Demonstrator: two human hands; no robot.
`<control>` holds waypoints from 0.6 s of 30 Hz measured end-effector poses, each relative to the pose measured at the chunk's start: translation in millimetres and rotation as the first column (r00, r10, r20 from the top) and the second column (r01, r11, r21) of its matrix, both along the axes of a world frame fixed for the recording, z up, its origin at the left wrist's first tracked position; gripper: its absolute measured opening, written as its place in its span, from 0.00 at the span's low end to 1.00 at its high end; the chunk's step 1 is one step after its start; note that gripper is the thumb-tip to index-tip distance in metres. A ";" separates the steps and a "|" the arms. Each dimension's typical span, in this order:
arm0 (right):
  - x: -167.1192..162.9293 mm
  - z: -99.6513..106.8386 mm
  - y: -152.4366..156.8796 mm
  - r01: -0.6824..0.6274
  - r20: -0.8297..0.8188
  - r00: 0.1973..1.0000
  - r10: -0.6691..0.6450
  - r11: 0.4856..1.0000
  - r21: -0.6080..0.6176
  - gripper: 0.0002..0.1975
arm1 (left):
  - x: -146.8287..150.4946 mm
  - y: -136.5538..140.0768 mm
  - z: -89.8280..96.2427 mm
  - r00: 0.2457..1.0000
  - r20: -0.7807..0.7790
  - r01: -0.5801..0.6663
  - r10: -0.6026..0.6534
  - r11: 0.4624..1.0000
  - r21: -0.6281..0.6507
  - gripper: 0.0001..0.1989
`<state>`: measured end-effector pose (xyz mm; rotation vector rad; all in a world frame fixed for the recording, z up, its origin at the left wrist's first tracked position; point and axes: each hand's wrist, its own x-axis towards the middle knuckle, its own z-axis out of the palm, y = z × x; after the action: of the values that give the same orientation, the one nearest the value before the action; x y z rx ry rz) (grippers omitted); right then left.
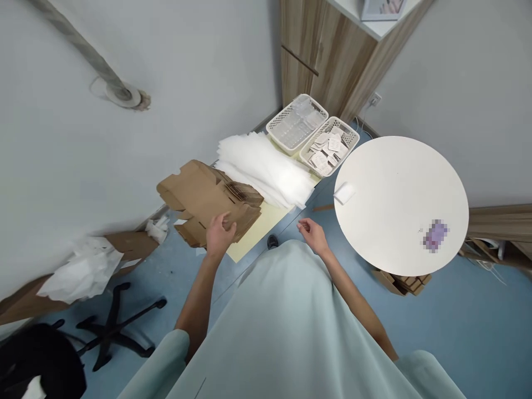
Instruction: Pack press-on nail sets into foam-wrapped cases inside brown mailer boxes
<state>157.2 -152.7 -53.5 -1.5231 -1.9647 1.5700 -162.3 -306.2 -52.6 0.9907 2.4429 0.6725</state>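
The left hand point(220, 236) is at the near edge of a stack of flattened cardboard boxes point(199, 191), its thumb and bent fingers parted with a small gap between them. Whether the fingertips press on the cardboard is hard to tell. The right hand point(313, 235) is in the air between the near side of the table point(255, 235) and the round table point(403, 183), its fingers loosely curled inward; I cannot tell whether anything is pinched in it.

The cardboard stack lies on the left end of the pale yellow table, its flaps sticking out past the table's edge. Just beside it is a pile of white sheets point(266, 166), spread across the middle. Behind the sheets, at the far end, two white plastic baskets stand side by side: the left basket point(277, 138) holds clear plastic pieces, and the right basket point(352, 145) holds many small white cards point(326, 151).

On the round table, a small white piece point(344, 193) lies at the left rim, and a blurred-out purple item point(435, 236) lies near the right side. Under it is an open carton point(390, 281). A wood-grain cabinet point(324, 50) stands behind the baskets. At lower left are a black chair point(39, 360) and crumpled white wrapping point(85, 269).
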 end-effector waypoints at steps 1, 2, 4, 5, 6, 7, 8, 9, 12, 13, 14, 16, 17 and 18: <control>-10.9 3.2 -5.8 -0.010 0.007 1.000 0.010 1.000 0.006 0.12 | -11.9 -5.2 -1.6 0.999 -0.016 0.033 -0.033 0.999 -0.026 0.22; -21.8 6.5 -11.1 -0.018 0.016 1.000 0.018 1.000 0.014 0.12 | -21.9 -9.5 -3.4 0.997 -0.019 0.070 -0.071 0.997 -0.046 0.22; -42.8 13.5 -20.4 -0.032 0.040 0.999 0.031 0.999 0.036 0.11 | -36.6 -15.7 -7.5 0.990 -0.007 0.142 -0.143 0.988 -0.061 0.23; -52.9 17.1 -24.5 -0.040 0.057 0.998 0.038 0.998 0.045 0.11 | -42.0 -17.7 -9.5 0.985 0.001 0.174 -0.175 0.983 -0.058 0.23; -62.7 20.8 -28.4 -0.049 0.077 0.996 0.045 0.997 0.051 0.11 | -46.4 -19.1 -11.5 0.979 0.008 0.204 -0.204 0.978 -0.047 0.23; -72.3 24.5 -32.2 -0.061 0.099 0.994 0.055 0.997 0.054 0.11 | -50.3 -19.9 -13.6 0.973 0.013 0.231 -0.231 0.972 -0.032 0.23; -81.5 28.2 -35.9 -0.076 0.120 0.990 0.069 0.996 0.056 0.11 | -53.8 -20.2 -15.7 0.967 0.015 0.255 -0.255 0.967 -0.013 0.22; -90.6 31.8 -39.6 -0.098 0.139 0.986 0.090 0.994 0.056 0.11 | -57.1 -19.9 -18.0 0.962 0.015 0.273 -0.273 0.962 0.006 0.21; -117.1 41.2 -50.7 -0.198 0.194 0.964 0.184 0.979 0.055 0.12 | -66.1 -15.8 -25.5 0.959 0.004 0.284 -0.284 0.958 0.039 0.19; -125.8 43.8 -54.2 -0.242 0.209 0.951 0.226 0.969 0.052 0.13 | -68.4 -13.7 -27.9 0.960 -0.003 0.281 -0.281 0.959 0.041 0.18; -134.6 46.1 -57.4 -0.288 0.223 0.936 0.270 0.956 0.051 0.14 | -70.2 -11.5 -30.2 0.960 -0.012 0.280 -0.280 0.959 0.041 0.18; -152.0 49.9 -62.6 -0.386 0.249 0.899 0.361 0.921 0.058 0.18 | -71.7 -7.6 -33.5 0.957 -0.037 0.289 -0.287 0.957 0.038 0.18; -160.6 51.4 -64.4 -0.433 0.266 0.876 0.403 0.899 0.066 0.20 | -71.6 -6.1 -34.4 0.954 -0.052 0.296 -0.294 0.955 0.034 0.18; -169.1 52.5 -65.7 -0.477 0.290 0.851 0.438 0.875 0.078 0.22 | -70.8 -5.2 -34.7 0.951 -0.066 0.303 -0.301 0.953 0.026 0.18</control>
<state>-11.9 -218.3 -1.0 -1.3222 -2.6941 1.3797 -233.1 -311.4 -87.4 1.3816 2.2655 0.5886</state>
